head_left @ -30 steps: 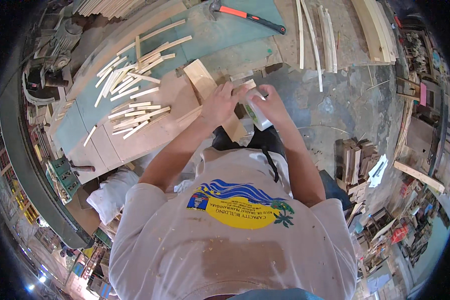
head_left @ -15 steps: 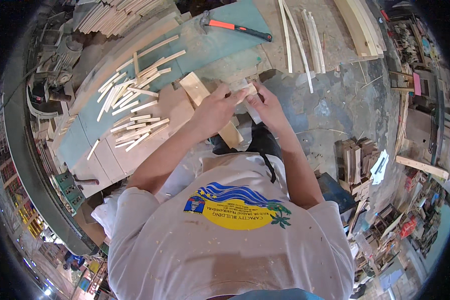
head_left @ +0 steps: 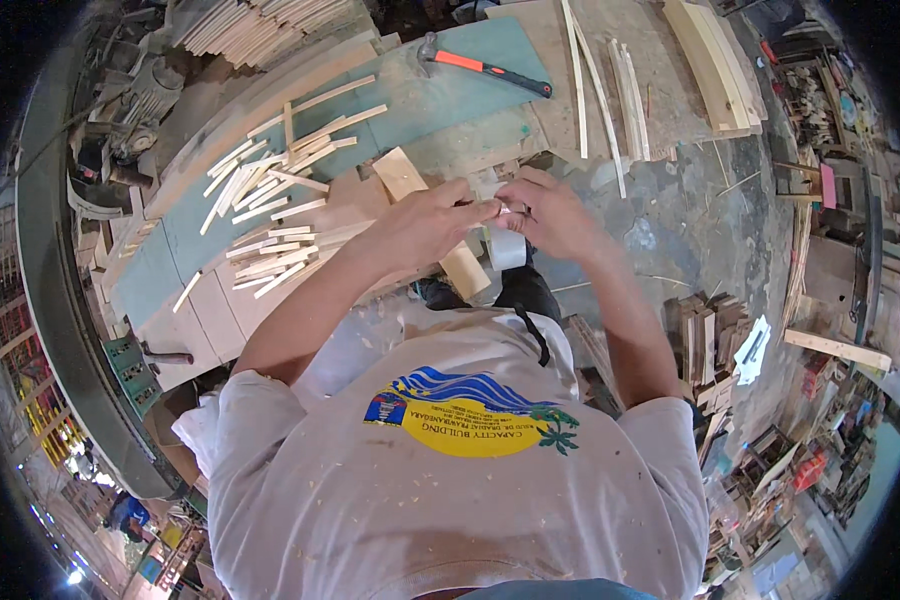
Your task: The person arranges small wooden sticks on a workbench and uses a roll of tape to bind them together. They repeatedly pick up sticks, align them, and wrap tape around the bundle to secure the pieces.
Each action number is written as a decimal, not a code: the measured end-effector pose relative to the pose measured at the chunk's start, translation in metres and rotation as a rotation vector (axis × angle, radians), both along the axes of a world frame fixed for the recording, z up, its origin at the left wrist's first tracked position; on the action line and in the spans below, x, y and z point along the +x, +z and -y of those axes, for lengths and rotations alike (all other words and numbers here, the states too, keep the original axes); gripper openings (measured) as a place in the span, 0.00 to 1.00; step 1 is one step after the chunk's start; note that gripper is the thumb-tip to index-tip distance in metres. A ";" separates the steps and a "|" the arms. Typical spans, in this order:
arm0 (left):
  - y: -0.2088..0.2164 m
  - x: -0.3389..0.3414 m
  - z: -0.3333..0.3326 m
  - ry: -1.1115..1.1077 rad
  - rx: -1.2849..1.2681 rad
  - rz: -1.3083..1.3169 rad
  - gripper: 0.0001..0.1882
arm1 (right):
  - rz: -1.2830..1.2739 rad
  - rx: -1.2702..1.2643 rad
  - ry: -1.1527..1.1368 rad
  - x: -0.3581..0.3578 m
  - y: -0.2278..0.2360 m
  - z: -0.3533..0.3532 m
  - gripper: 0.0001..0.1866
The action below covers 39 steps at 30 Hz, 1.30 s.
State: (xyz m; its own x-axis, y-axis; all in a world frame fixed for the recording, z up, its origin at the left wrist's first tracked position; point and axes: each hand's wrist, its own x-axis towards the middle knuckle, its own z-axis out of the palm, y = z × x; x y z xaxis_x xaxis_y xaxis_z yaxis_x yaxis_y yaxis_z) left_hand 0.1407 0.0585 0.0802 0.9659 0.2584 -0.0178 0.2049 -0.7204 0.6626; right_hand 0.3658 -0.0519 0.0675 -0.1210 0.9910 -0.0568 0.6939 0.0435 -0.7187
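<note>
My left hand and my right hand meet in front of me, fingertips pinched together. What lies between the fingers is small and mostly hidden. Just below them a whitish, rounded piece shows, perhaps a roll of tape; whether a hand holds it I cannot tell. A pale wooden board runs slantwise beneath my left hand and wrist. Thin wooden sticks lie in a loose pile left of my left hand.
A hammer with a red and black handle lies on the green sheet at the far side. Long thin strips and thick planks lie far right. Stacked wood offcuts stand to the right.
My right hand has turned and its fingers have curled in toward the left hand's fingertips. The whitish piece below the hands now shows broader and rounder. The view has shifted slightly.
</note>
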 end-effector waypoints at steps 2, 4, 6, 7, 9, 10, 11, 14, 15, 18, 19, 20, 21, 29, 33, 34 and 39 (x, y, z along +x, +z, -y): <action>0.009 -0.003 0.001 -0.022 0.035 -0.038 0.19 | 0.018 -0.023 0.083 -0.002 0.011 0.000 0.18; 0.016 -0.005 0.004 -0.069 0.112 -0.104 0.16 | 0.068 -0.040 0.155 -0.006 0.019 0.000 0.16; 0.017 -0.009 0.008 -0.037 0.096 -0.034 0.15 | 0.150 -0.052 0.215 -0.011 0.024 -0.001 0.16; 0.018 -0.011 0.008 -0.022 0.089 0.002 0.14 | 0.143 -0.048 0.214 -0.012 0.026 -0.002 0.16; 0.016 -0.016 0.008 -0.009 0.107 -0.033 0.16 | 0.129 -0.041 0.211 -0.015 0.030 -0.003 0.15; 0.015 -0.018 0.009 0.000 0.114 -0.052 0.18 | 0.134 -0.025 0.202 -0.017 0.031 -0.004 0.15; 0.015 -0.020 0.010 0.043 0.131 -0.040 0.17 | 0.139 -0.008 0.193 -0.019 0.031 -0.003 0.15; 0.020 -0.020 0.011 0.113 0.181 -0.084 0.15 | 0.120 0.074 0.165 -0.025 0.028 -0.001 0.17; 0.020 -0.020 0.010 0.099 0.195 -0.153 0.15 | 0.109 0.106 0.156 -0.026 0.027 0.000 0.18; 0.011 -0.023 0.008 0.027 0.230 -0.257 0.17 | 0.130 0.100 0.156 -0.031 0.026 0.002 0.18; 0.011 -0.023 0.007 -0.012 0.240 -0.273 0.18 | 0.114 0.096 0.148 -0.031 0.027 0.004 0.18; 0.013 -0.024 0.007 -0.007 0.235 -0.289 0.18 | 0.098 0.092 0.138 -0.032 0.029 0.005 0.18; 0.017 -0.025 0.007 -0.002 0.230 -0.305 0.18 | 0.082 0.088 0.128 -0.032 0.030 0.006 0.18; 0.016 -0.021 0.012 -0.047 0.212 -0.275 0.19 | -0.555 -0.376 -0.167 -0.033 0.002 0.013 0.13; 0.013 -0.019 0.018 -0.079 0.176 -0.321 0.20 | -0.579 -0.443 -0.247 -0.035 -0.020 0.022 0.11; 0.010 -0.018 0.019 -0.079 0.171 -0.343 0.20 | -0.620 -0.429 -0.253 -0.034 -0.027 0.025 0.11; 0.013 -0.005 0.019 -0.098 0.182 -0.356 0.20 | -0.982 -0.625 -0.755 -0.024 -0.048 0.029 0.18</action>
State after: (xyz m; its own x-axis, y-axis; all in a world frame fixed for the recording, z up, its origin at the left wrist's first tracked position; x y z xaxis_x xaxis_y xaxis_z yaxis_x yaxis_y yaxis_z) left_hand 0.1357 0.0396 0.0936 0.9278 0.1952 -0.3178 0.3229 -0.8467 0.4228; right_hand 0.3415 -0.0814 0.0192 0.1785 0.6755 -0.7154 -0.3910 -0.6185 -0.6816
